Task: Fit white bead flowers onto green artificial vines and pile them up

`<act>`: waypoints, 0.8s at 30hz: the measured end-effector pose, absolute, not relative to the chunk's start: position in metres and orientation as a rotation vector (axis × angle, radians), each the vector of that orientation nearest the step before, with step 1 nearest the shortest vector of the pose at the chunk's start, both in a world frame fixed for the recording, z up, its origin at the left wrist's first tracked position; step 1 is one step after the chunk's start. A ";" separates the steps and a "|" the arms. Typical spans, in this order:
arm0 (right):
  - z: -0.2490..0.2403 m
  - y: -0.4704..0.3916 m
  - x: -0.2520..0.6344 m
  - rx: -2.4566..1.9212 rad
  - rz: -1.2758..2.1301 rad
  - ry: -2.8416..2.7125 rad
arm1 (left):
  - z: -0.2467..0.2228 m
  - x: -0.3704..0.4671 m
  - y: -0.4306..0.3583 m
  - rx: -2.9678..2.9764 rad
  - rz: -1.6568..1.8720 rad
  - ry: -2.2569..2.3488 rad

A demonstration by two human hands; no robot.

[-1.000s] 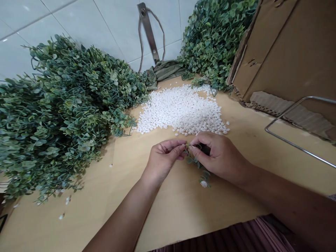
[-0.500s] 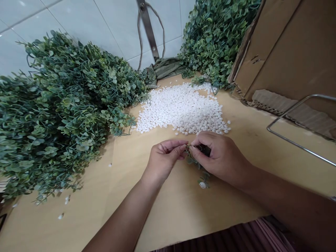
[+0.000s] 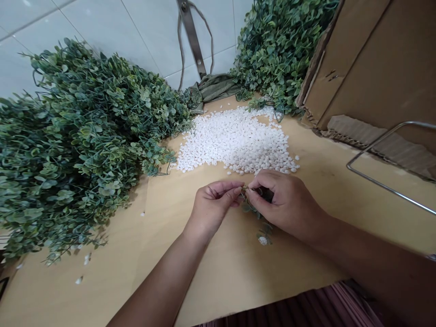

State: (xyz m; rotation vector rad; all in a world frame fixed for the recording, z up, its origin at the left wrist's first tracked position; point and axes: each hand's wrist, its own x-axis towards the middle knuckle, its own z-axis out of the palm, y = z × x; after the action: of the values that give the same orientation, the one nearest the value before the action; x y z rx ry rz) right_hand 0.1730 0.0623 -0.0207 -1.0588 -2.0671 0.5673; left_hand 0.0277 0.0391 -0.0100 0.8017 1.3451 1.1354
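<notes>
Glossy, pale blue-grey tiled wall (image 3: 153, 27) behind a broad tan tabletop (image 3: 160, 236), in soft, uneven light.

The background is formed by a wall (image 3: 143, 22) of pale, glossy tiles, crossed by thin joint lines. Against it a slanted metal strip (image 3: 192, 41) is seen, flanked by a cord (image 3: 211, 41); at its foot a dark green cloth (image 3: 218, 87) is bunched. The right side is taken up by a brown cardboard box (image 3: 381, 68) — its lower part torn, the corrugation laid bare. Before it a bent metal wire (image 3: 391, 189) is cut off by the picture's edge. Along the bottom, pleated purplish fabric (image 3: 299, 313) is partly shown.
</notes>
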 end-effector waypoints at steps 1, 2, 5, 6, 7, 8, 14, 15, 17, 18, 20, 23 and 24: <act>-0.021 0.062 0.173 -1.055 0.560 -2.064 | -0.010 0.028 0.039 0.803 1.136 1.350; -0.021 0.062 0.173 -1.052 0.551 -2.061 | -0.009 0.028 0.039 0.803 1.137 1.353; -0.021 0.062 0.172 -1.047 0.541 -2.051 | -0.008 0.029 0.039 0.793 1.141 1.349; -0.020 0.062 0.172 -1.045 0.548 -2.046 | -0.009 0.029 0.039 0.790 1.144 1.346; -0.020 0.062 0.172 -1.042 0.556 -2.042 | -0.009 0.029 0.039 0.787 1.146 1.344; -0.020 0.062 0.172 -1.039 0.562 -2.039 | -0.009 0.029 0.039 0.783 1.148 1.343; -0.021 0.062 0.172 -1.043 0.553 -2.042 | -0.010 0.029 0.039 0.773 1.155 1.324; -0.021 0.062 0.172 -1.044 0.549 -2.043 | -0.009 0.029 0.039 0.775 1.155 1.319; -0.022 0.062 0.172 -1.044 0.538 -2.043 | -0.009 0.029 0.039 0.776 1.156 1.313; -0.022 0.062 0.172 -1.043 0.532 -2.042 | -0.009 0.029 0.039 0.775 1.157 1.311; -0.022 0.062 0.172 -1.039 0.523 -2.042 | -0.009 0.029 0.040 0.775 1.161 1.310; -0.021 0.062 0.172 -1.036 0.521 -2.045 | -0.010 0.028 0.040 0.776 1.170 1.311; -0.021 0.062 0.172 -1.035 0.522 -2.045 | -0.011 0.028 0.040 0.778 1.171 1.311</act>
State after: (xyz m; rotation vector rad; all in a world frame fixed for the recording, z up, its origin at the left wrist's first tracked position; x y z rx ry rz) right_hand 0.1717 0.0618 -0.0213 -1.0349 -2.0454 0.5223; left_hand 0.0279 0.0398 -0.0106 0.7781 1.3110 1.1711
